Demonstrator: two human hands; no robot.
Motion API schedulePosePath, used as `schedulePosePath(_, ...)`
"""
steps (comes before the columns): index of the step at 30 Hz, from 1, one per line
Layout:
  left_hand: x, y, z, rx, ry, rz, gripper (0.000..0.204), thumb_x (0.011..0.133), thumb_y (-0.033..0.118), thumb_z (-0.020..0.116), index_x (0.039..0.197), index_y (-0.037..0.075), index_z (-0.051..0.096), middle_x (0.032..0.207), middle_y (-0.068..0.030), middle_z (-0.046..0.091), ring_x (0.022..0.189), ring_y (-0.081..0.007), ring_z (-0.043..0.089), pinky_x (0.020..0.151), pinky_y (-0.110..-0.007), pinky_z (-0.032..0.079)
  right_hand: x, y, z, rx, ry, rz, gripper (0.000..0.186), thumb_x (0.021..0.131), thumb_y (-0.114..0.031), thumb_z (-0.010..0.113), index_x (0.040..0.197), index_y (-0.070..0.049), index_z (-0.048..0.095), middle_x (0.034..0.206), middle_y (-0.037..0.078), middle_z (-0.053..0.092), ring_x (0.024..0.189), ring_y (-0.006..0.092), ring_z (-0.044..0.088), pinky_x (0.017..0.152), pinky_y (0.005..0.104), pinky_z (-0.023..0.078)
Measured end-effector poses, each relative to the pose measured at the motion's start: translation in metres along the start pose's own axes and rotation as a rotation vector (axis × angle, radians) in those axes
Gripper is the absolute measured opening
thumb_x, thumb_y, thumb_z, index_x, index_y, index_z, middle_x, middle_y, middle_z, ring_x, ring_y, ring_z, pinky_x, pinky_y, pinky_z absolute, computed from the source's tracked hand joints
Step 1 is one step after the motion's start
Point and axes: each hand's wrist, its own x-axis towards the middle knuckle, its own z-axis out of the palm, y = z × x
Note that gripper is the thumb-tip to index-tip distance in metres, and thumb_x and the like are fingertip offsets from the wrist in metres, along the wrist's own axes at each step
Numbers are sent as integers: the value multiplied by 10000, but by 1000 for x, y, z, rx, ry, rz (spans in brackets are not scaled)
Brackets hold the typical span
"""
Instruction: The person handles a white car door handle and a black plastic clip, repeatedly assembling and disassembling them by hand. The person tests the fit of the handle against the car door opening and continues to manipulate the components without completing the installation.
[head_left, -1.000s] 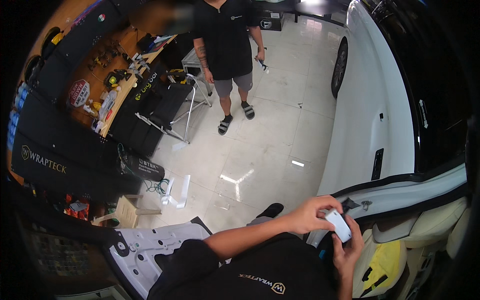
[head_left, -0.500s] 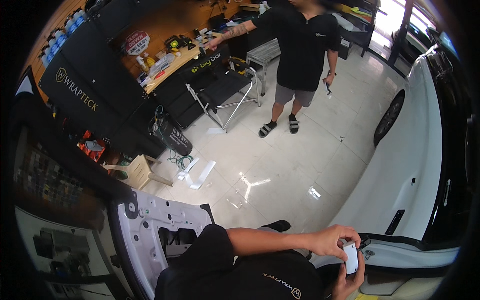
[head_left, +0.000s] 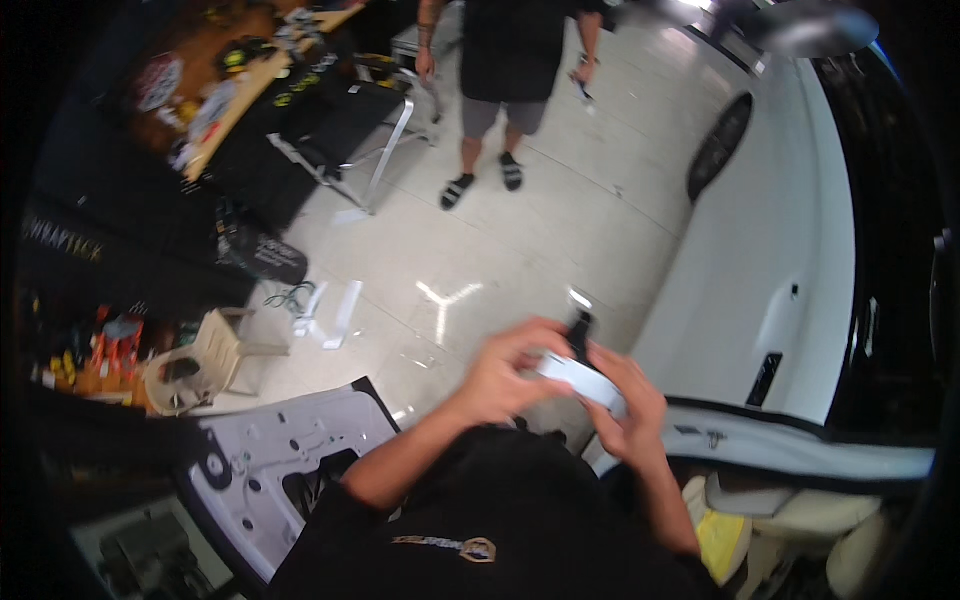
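In front of my chest I hold a small white block-shaped part (head_left: 581, 379) between both hands. My left hand (head_left: 503, 376) pinches its left end, thumb below and fingers above. My right hand (head_left: 632, 408) is closed around its right end. A short black piece (head_left: 580, 334) sticks up from behind the white part; motion blur hides whether the two are joined.
A stripped car door (head_left: 240, 465) stands at lower left and a white car (head_left: 735, 300) along the right. A person (head_left: 515, 60) stands ahead on the tiled floor. Beyond the door are a beige plastic chair (head_left: 205, 365), paper strips (head_left: 343, 315) and a black folding chair (head_left: 340, 130).
Both hands have brought the white part leftward and up from beside the car to before my chest. My view has shifted, and the person ahead has lowered an outstretched arm.
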Motion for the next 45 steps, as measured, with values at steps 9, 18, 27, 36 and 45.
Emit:
schedulePosePath(9, 19, 59, -172, -81, 238, 407, 436, 826, -110, 865, 1163, 29, 626, 1385, -202, 567, 1282, -337, 672, 1001, -419, 647, 189, -10, 115, 396, -218, -178, 806, 851, 116, 791, 1567, 3, 440, 1530, 235, 586, 1278, 297, 674, 1043, 397, 575)
schedulePosePath(18, 68, 84, -316, -144, 449, 517, 577, 831, -86, 876, 1273, 59, 533, 1440, -250, 536, 1357, -385, 620, 1060, -474, 609, 364, -11, 222, 427, -263, -382, 595, 754, 62, 845, 1323, 7, 682, 1378, 203, 699, 1196, 368, 709, 1017, 426, 559)
schedulePosePath(27, 148, 145, -512, 229, 497, 643, 417, 822, -45, 900, 1070, 44, 576, 1350, -294, 563, 1290, -491, 649, 1036, -535, 601, 582, -4, 339, 532, -297, -649, 544, 753, 96, 844, 1268, -5, 705, 1367, 199, 698, 1203, 388, 700, 992, 443, 589)
schedulePosePath(36, 201, 193, -646, 450, 524, 796, 480, 757, -31, 941, 629, 0, 480, 1269, -298, 595, 1173, -501, 706, 946, -518, 676, 722, -18, 414, 487, -281, -809, 313, 839, 4, 851, 1136, -41, 764, 1364, 149, 715, 1294, 390, 672, 1000, 435, 650)
schedulePosePath(45, 247, 215, -803, 383, 367, 767, 410, 765, -42, 934, 888, 36, 551, 1281, -327, 596, 1177, -518, 706, 888, -490, 699, 819, -36, 495, 303, -152, -777, 317, 793, 18, 881, 1084, -5, 758, 1309, 163, 739, 1184, 400, 734, 969, 434, 663)
